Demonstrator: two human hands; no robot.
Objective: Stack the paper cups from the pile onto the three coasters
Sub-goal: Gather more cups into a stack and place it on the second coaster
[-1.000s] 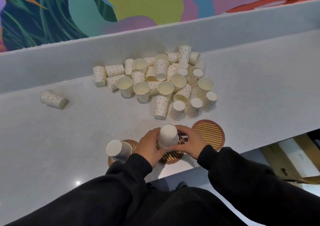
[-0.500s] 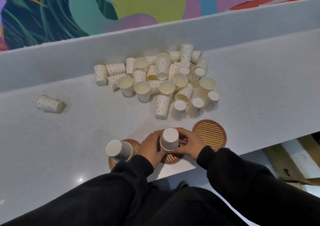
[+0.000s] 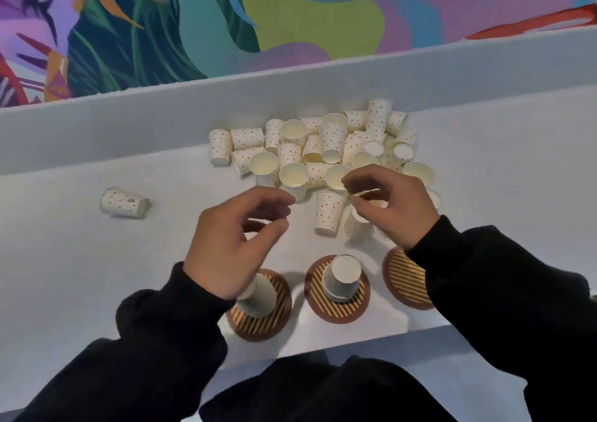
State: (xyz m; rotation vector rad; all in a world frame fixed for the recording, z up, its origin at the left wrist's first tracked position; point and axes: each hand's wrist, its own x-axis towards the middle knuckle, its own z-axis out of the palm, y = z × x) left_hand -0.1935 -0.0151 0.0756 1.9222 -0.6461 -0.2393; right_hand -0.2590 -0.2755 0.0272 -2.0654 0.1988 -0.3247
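Both hands empty, fingers curled apart: left hand (image 3: 237, 240) above the table, right hand (image 3: 392, 208) over the pile (image 3: 318, 150), likely picking next. Inverted cups (image 3: 341, 278) on left and middle coasters (image 3: 361, 305); right coaster (image 3: 403, 282) bare.

Both hands have let go of the upturned cup (image 3: 341, 278), which now stands alone on the middle coaster (image 3: 337, 305). The left hand (image 3: 232, 244) has lifted toward 12 o'clock, fingers loosely curled and empty. The right hand (image 3: 392, 206) has reached toward 1 o'clock, fingers spread over the near edge of the pile (image 3: 323, 150).
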